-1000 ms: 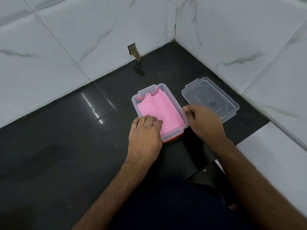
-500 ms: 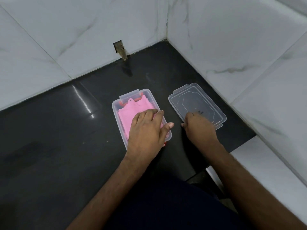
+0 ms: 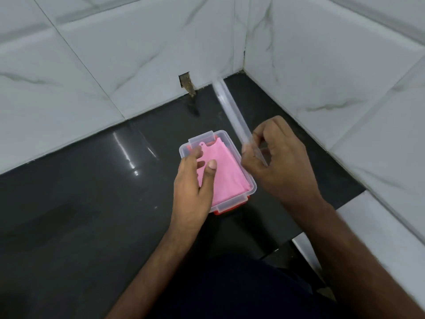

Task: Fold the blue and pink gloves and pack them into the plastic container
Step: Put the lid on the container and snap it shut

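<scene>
A clear plastic container point(image 3: 230, 145) with red clips sits on the dark counter. A folded pink glove point(image 3: 226, 171) lies on top inside it; no blue glove shows. My left hand point(image 3: 195, 183) hovers over the container's left side with relaxed fingers, partly covering the pink glove. My right hand point(image 3: 276, 162) pinches the clear lid point(image 3: 232, 111), which is lifted off the counter and seen edge-on, tilted up beside the container's right side.
The dark counter point(image 3: 92, 215) runs into a corner of white marble-tiled walls point(image 3: 322, 65) at the back and right. A small cut-out hole point(image 3: 186, 82) is in the back wall. A white ledge point(image 3: 379, 226) borders the counter's right end.
My right hand has picked the lid up from the counter and raised it on edge. My left hand has lifted off the pink glove and slid to the container's left side.
</scene>
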Available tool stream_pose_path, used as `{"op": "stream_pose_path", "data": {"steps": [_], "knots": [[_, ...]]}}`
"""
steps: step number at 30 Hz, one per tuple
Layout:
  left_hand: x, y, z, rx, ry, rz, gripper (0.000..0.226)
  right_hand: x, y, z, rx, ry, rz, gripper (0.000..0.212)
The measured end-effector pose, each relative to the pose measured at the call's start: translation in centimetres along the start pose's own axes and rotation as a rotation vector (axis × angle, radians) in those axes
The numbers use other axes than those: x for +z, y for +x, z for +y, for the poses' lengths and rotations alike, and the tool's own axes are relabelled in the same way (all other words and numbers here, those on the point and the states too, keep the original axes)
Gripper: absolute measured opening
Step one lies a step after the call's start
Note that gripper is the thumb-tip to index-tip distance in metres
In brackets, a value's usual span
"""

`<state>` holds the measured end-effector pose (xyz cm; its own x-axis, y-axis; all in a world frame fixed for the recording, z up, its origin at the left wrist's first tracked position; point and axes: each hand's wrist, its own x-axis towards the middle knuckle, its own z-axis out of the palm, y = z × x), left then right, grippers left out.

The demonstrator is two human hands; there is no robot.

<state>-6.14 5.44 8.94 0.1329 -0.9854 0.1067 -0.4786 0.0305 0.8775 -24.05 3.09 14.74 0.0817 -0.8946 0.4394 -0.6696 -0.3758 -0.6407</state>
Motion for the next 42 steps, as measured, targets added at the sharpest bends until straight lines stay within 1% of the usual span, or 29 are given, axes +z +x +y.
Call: {"op": "stream_pose_path", "data": {"steps": [1,3,4,6,8,10,11,12,13,15,16,17,21,24,31,34,37,40,42], "knots": [[-0.2,-0.2,-0.1,-0.023,-0.062,-0.003,0.058,-0.3,-0.5,-1.2,-0.022,0.048,0.024,0.017],[-0.6,-0.7,-0.3,-0.04,-0.134,-0.025,0.062,-0.5,-1.6,-2.9,-0.001,0.166,0.078,0.019],[-0.8,-1.0,-0.4,-0.027,-0.166,-0.036,0.063,-0.4,-2.1,-3.5,0.039,0.245,0.094,0.02],[-1.3,-1.7,-0.5,0.009,-0.242,-0.046,0.063,0.1,-3.1,-4.4,0.157,0.44,0.074,0.023],[-1.7,-2.3,-0.5,0.022,-0.311,-0.044,0.057,0.7,-3.9,-4.7,0.269,0.633,0.067,0.025],[-2.2,-2.7,-0.8,-0.004,-0.348,-0.015,0.051,1.3,-4.4,-4.4,0.349,0.739,0.083,0.022],[-2.5,-2.9,-1.1,-0.02,-0.339,0.005,0.047,1.6,-4.6,-4.2,0.379,0.722,0.078,0.019],[-2.8,-3.0,-1.5,-0.041,-0.321,0.019,0.046,2.0,-4.7,-3.6,0.4,0.646,0.06,0.017],[-3.1,-3.2,-1.7,-0.066,-0.295,0.024,0.046,2.4,-4.9,-3.0,0.403,0.507,0.028,0.02],[-3.6,-3.4,-2.2,-0.11,-0.226,0.01,0.045,3.4,-5.2,-1.5,0.371,0.142,-0.043,0.033],[-3.8,-3.4,-2.5,-0.125,-0.182,-0.008,0.042,3.9,-5.3,-1.0,0.365,0.031,-0.071,0.037],[-3.8,-3.3,-2.9,-0.141,-0.138,-0.032,0.04,4.3,-5.3,-0.6,0.383,-0.017,-0.095,0.039],[-3.5,-2.6,-3.9,-0.159,0.022,-0.125,0.034,5.8,-4.9,0.2,0.503,-0.053,-0.137,0.041],[-3.0,-2.2,-3.9,-0.158,0.123,-0.164,0.035,6.6,-4.5,1.3,0.525,-0.101,-0.131,0.038],[-2.6,-0.6,-3.6,-0.193,0.26,-0.2,0.035,8.0,-3.6,3.5,0.483,-0.174,-0.176,0.035],[-2.6,0.3,-3.4,-0.233,0.328,-0.203,0.031,8.3,-3.0,3.7,0.474,-0.185,-0.216,0.037],[-2.2,0.7,-3.1,-0.28,0.416,-0.247,0.029,8.3,-2.2,4.1,0.482,-0.241,-0.267,0.041],[-1.8,0.7,-3.1,-0.287,0.434,-0.271,0.031,8.3,-1.9,4.6,0.447,-0.296,-0.328,0.043],[-1.7,0.6,-3.0,-0.299,0.429,-0.289,0.033,8.1,-1.9,4.9,0.456,-0.297,-0.373,0.044]]}}
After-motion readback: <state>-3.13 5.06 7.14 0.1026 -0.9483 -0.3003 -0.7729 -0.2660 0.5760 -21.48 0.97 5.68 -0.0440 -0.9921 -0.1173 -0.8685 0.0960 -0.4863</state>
